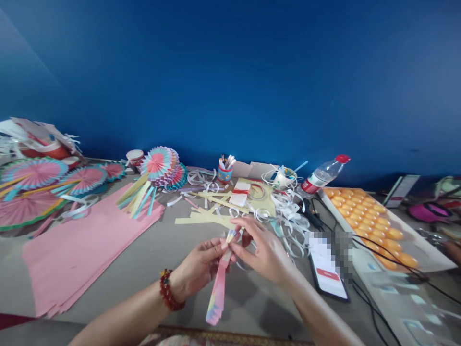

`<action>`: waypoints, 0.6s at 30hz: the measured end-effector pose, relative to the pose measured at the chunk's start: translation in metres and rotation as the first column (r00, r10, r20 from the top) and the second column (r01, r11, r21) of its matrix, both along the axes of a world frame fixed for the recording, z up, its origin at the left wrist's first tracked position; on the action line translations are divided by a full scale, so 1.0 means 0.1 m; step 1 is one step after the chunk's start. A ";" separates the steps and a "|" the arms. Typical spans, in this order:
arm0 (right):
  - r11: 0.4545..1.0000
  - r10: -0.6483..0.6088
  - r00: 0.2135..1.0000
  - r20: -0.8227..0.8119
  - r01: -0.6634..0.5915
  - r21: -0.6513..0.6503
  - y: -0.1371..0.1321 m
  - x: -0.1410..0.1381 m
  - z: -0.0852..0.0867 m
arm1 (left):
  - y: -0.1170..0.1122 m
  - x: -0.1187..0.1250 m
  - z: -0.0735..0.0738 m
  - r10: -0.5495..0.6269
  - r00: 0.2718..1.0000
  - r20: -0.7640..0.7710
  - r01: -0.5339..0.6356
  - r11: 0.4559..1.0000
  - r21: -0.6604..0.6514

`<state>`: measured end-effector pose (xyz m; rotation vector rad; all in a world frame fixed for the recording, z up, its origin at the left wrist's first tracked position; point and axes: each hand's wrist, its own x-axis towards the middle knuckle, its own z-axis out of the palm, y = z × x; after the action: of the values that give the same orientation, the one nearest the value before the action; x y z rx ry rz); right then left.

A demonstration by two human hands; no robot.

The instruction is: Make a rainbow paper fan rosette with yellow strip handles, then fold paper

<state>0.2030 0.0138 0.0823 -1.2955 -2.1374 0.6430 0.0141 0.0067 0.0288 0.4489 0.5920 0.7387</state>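
Between both hands is a narrow accordion-folded paper strip (217,295), pink with yellow and blue at its lower end, slanting down toward me. My left hand (196,271), with a red beaded bracelet (168,290) on the wrist, pinches the strip around its middle. At the upper end, the thumb and fingers of my right hand (264,250) close on the same folded paper; its far side is covered by the fingers. Pale yellow paper strips (201,218) lie just beyond the hands. Curled white paper offcuts (288,216) are heaped past my right hand.
Pink paper sheets (90,250) are stacked at left, with pleated paper fans (82,180) behind. Farther back stand a pleated fan with streamers (158,163) and a pen cup (225,174). At right are a bottle (322,177), a phone (326,269), cables (370,307) and a sheet printed with orange bubbles (360,211).
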 end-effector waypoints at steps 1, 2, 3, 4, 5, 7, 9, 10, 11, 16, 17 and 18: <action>1.000 0.003 0.999 -0.033 -0.004 -0.016 0.01 0.00 0.00 | 0.00 0.00 0.00 -0.011 1.000 0.006 0.011 1.000 0.007; 1.000 -0.001 0.998 -0.065 -0.001 -0.031 0.02 0.01 0.00 | 0.01 0.00 0.00 -0.025 1.000 0.013 0.025 1.000 0.013; 0.999 -0.009 0.996 -0.092 0.005 -0.044 0.03 0.01 -0.01 | 0.01 0.00 0.00 -0.041 0.999 0.019 0.041 0.999 0.018; 0.998 -0.016 0.994 -0.111 0.010 -0.055 0.04 0.02 -0.01 | 0.02 -0.01 0.00 -0.053 0.998 0.024 0.053 0.998 0.021; 0.998 -0.021 0.992 -0.122 0.013 -0.060 0.05 0.02 -0.02 | 0.02 -0.01 -0.01 -0.060 0.998 0.027 0.059 0.998 0.023; 0.998 -0.021 0.991 -0.132 0.014 -0.059 0.06 0.04 -0.04 | 0.01 -0.01 -0.03 -0.056 0.998 0.022 0.056 0.998 0.018; 0.997 -0.051 0.985 -0.162 0.041 -0.063 0.05 0.05 -0.06 | 0.01 -0.01 -0.04 -0.042 0.999 0.012 0.042 0.999 0.008; 0.995 -0.070 0.978 -0.198 0.055 -0.080 0.04 0.06 -0.07 | 0.01 -0.01 -0.05 -0.037 0.999 0.006 0.037 0.999 0.002; 0.992 -0.085 0.966 -0.244 0.060 -0.107 0.03 0.06 -0.08 | 0.01 -0.01 -0.05 -0.037 0.999 0.003 0.037 0.999 -0.003; 0.965 -0.078 0.901 -0.426 -0.039 -0.259 -0.05 0.02 -0.19 | 0.01 0.01 -0.03 -0.059 0.998 0.023 0.059 0.998 0.008; 0.957 -0.086 0.888 -0.452 -0.053 -0.286 -0.06 0.01 -0.21 | 0.01 0.02 -0.03 -0.065 0.998 0.023 0.064 0.998 0.010; 0.949 -0.097 0.872 -0.480 -0.065 -0.309 -0.06 -0.01 -0.23 | 0.00 0.03 -0.02 -0.071 0.997 0.019 0.071 0.997 0.011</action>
<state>0.2023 0.0074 0.0589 -1.1448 -1.6444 1.2079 0.0169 0.0070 0.0265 0.4692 0.5517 0.6777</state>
